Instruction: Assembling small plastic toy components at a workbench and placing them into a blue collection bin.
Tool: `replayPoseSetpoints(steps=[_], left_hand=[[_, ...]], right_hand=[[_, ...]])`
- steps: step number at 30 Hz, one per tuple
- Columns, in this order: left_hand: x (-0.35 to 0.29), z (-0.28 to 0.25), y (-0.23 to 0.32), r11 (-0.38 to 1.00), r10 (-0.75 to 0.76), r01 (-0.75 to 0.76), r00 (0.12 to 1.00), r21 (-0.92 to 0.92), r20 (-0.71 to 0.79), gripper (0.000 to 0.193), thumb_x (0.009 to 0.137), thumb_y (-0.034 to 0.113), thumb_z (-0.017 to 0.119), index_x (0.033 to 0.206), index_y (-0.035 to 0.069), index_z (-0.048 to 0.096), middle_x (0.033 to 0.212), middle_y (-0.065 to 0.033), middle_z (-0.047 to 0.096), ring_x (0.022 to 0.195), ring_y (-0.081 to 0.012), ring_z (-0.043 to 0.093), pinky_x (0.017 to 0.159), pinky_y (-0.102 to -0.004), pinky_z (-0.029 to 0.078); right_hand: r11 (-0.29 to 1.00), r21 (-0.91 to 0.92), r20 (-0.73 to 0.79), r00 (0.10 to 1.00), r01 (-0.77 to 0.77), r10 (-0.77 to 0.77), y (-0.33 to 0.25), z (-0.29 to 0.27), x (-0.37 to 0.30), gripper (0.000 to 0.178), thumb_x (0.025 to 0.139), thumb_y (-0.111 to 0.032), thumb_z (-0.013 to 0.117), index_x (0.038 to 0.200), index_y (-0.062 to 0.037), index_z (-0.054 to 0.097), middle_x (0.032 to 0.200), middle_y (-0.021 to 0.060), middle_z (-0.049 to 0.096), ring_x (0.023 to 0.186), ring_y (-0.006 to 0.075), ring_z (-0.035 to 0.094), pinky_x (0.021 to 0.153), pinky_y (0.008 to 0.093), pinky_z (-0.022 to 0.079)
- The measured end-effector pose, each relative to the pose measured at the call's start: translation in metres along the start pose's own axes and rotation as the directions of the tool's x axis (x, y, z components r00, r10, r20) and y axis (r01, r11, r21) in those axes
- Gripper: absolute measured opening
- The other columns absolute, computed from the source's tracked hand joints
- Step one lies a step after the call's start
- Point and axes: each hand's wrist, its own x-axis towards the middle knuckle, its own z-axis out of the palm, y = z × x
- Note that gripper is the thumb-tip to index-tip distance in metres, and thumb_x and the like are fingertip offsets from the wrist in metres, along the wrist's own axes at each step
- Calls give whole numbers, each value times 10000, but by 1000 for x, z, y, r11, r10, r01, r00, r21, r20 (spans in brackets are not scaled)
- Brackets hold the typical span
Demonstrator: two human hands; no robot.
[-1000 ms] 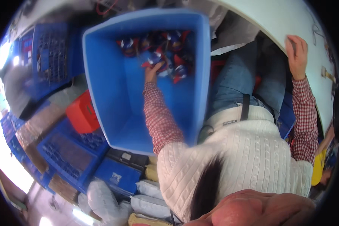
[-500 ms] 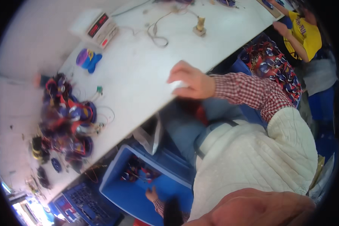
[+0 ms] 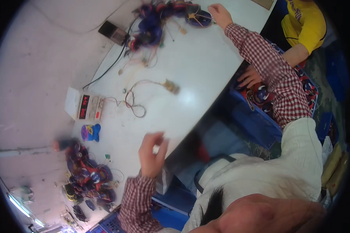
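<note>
My right hand (image 3: 221, 16) reaches across to the far end of the white table (image 3: 171, 120). Its fingers pinch the right rim of a dark blue round part (image 3: 198, 18) with pale wires across it. Nearer, my left hand (image 3: 153, 153) is raised over the table's front edge, fingers curved and apart from the thumb. The white patch between them looks like tabletop, though blur makes this uncertain. A heap of similar blue and red wired parts (image 3: 147, 31) lies beside the right hand's part. Another heap (image 3: 91, 173) lies left of my left hand.
A display box (image 3: 90, 106) has a cable to a small yellowish block (image 3: 170, 86). By it stands a blue and purple tub (image 3: 90, 132). A person in yellow (image 3: 307, 23) has a hand (image 3: 251, 77) in the blue bin (image 3: 256, 130) of parts, under my right forearm.
The view has swung toward the table's far end. My right hand has moved away to the far round part. My left hand has risen from the blue bin to above the table.
</note>
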Motion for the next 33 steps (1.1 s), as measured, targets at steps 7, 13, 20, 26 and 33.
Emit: replayPoseSetpoints(steps=[7, 13, 20, 26, 33], left_hand=[[168, 86, 52, 960, 262, -255, 964, -111, 49, 184, 813, 71, 625, 982, 14, 581, 867, -84, 568, 714, -181, 566, 648, -269, 481], [248, 140, 37, 967, 231, -247, 953, -59, -196, 401, 771, 149, 649, 1123, 12, 516, 976, -134, 527, 832, -265, 547, 750, -344, 474], [312, 160, 7, 962, 271, -224, 857, 157, -439, 682, 753, 289, 696, 1295, 7, 394, 1132, -223, 434, 971, -347, 499, 828, -404, 463], [265, 159, 42, 887, 129, -152, 988, 437, 82, 761, 734, 383, 715, 1317, 19, 386, 1146, -230, 420, 989, -336, 498, 852, -374, 470], [200, 133, 39, 994, -7, -31, 945, 109, 326, 787, 688, 293, 767, 1322, 34, 380, 1158, -211, 391, 1013, -310, 493, 865, -365, 481]], right_hand=[[919, -378, 403, 913, 109, 58, 34, 19, 90, 349, 785, -203, 611, 1054, 19, 632, 945, 93, 672, 862, 214, 612, 787, 307, 472], [841, -493, 687, 693, 223, 219, 53, 25, 98, 331, 754, -144, 602, 1037, 21, 649, 837, 99, 665, 733, 211, 623, 677, 304, 503], [974, -202, 803, 552, -105, 226, 32, -25, 1, 290, 750, -110, 603, 1009, 19, 623, 750, 80, 593, 568, 169, 542, 500, 260, 478], [964, -97, 841, 538, 249, -54, 5, -57, -61, 310, 744, -141, 605, 1006, 23, 618, 773, 89, 592, 622, 170, 550, 545, 248, 498], [983, -19, 789, 606, 180, -96, -5, -79, -96, 321, 746, -164, 616, 1001, 31, 615, 803, 91, 596, 649, 165, 543, 572, 223, 478]])
